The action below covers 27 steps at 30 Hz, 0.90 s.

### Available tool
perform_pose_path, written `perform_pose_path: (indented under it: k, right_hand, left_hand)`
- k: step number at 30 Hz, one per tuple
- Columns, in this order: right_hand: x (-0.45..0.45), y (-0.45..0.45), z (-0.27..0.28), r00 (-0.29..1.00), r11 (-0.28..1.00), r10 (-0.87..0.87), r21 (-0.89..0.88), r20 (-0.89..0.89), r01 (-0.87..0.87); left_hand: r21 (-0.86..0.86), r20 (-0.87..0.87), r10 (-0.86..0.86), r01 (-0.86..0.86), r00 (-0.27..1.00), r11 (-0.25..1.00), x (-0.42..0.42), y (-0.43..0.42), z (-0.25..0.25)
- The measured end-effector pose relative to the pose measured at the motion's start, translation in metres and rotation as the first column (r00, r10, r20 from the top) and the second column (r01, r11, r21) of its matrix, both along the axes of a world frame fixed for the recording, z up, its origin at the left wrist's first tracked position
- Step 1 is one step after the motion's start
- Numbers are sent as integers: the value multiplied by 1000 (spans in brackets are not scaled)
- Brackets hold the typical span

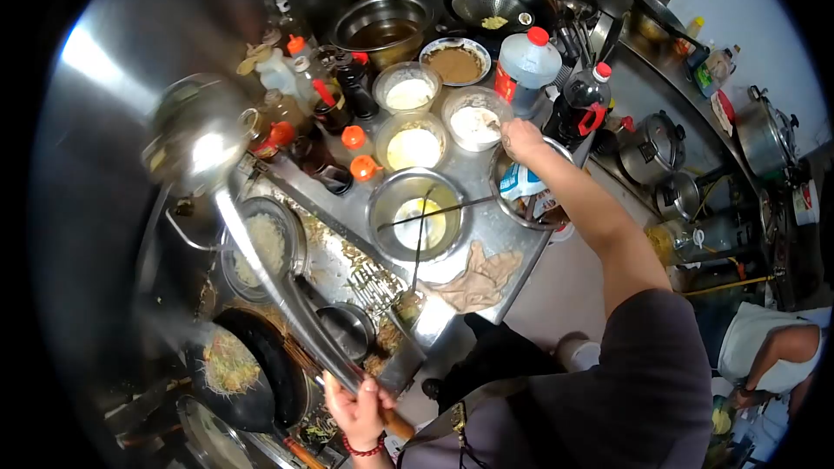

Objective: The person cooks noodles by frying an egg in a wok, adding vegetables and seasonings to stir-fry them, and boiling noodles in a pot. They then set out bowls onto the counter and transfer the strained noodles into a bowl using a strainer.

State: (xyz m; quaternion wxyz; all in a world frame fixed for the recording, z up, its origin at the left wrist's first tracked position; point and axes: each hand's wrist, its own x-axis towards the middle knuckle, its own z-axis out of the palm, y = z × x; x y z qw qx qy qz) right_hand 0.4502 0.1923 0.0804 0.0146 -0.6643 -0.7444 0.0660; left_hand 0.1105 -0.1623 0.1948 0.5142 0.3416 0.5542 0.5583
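In my left hand, wearing a red bead bracelet, is a long metal ladle with a wooden handle end. Its round bowl is raised at the upper left. My right hand reaches across to a tub of white powder, fingers closed at its right edge. Whatever those fingers grip is too small to make out. Tubs with pale contents and white contents stand beside it. Below the ladle, a black wok contains shredded food.
Sauce bottles with orange caps crowd the back left. A steel pot has thin rods across it. Near the counter edge lies a tan cloth. A large jug and a dark bottle stand behind my right arm. Another person is at right.
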Motion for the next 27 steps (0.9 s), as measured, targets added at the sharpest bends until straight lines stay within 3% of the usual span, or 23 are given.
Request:
perform_pose_path:
  k: [1, 3, 5, 7, 9, 10, 13, 16, 19, 20, 21, 23, 27]
  right_hand:
    - [5, 4, 14, 1000, 999, 23, 27, 0, -22]
    - [18, 17, 16, 999, 998, 44, 45, -5, -43]
    - [34, 32, 8, 970, 989, 60, 142, -234, -27]
    - [37, 39, -5, 968, 988, 37, 154, -247, 1]
    - [39, 42, -17, 894, 970, 68, 239, -444, 45]
    - [39, 45, -17, 867, 990, -16, 116, -498, 84]
    - [51, 45, -22, 836, 974, -111, 108, -537, 198]
    - [47, 21, 28, 778, 965, -82, 147, -623, 219]
    - [28, 8, 59, 703, 961, -29, 173, -711, 214]
    - [25, 14, 52, 752, 928, 70, 319, -655, 192]
    - [22, 21, 42, 749, 927, 70, 320, -658, 194]
    - [21, 35, 17, 874, 921, 50, 360, -483, 147]
    - [15, 49, -27, 877, 947, 31, 294, -480, 127]
  left_hand:
    - [-81, 120, 38, -28, 992, 996, 3, 9, 4]
    - [-118, 64, -44, 51, 997, 992, 8, 32, 9]
    - [-331, 83, -157, 176, 984, 927, 17, 51, 9]
    - [-415, 15, -220, 207, 975, 886, 27, 70, 12]
    - [-472, -71, -312, 244, 947, 847, 29, 86, 12]
    - [-476, -73, -314, 244, 947, 845, 30, 92, 11]
    - [-488, -196, -404, 268, 894, 831, 30, 106, 11]
    - [-491, -413, -529, 308, 741, 815, 36, 120, 22]
    - [-479, -418, -559, 350, 716, 805, 36, 130, 22]
    - [-489, -358, -558, 359, 749, 795, 36, 132, 23]
    - [-489, -362, -558, 357, 747, 796, 35, 131, 24]
    - [-517, -282, -533, 341, 798, 785, 35, 131, 25]
    - [-513, -288, -491, 301, 822, 804, 31, 127, 28]
